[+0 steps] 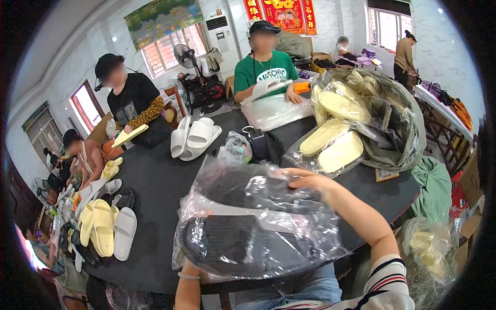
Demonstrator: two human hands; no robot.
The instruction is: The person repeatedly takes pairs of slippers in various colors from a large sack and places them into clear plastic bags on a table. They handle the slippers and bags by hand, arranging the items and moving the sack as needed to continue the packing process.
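Note:
A clear plastic bag (305,227) with a pair of black slide sandals (222,240) inside is in front of me, over the near edge of the dark table. At its upper right edge, my right hand (307,182) grips the film with bent fingers. My left forearm (189,289), with a pale band at the wrist, reaches up under the bag's lower left corner. The bag hides the fingers of that hand. Just beyond lie a crumpled clear plastic bundle (235,148) and a black object (257,144).
White slides (201,135) stand mid-table. Yellow slides (103,227) and a grey slide (124,233) line the left side. Bagged pale yellow slides (333,144) spill from a large sack (400,113) at right. Across the table, a person in green (266,72) and one in black (129,98) handle slides.

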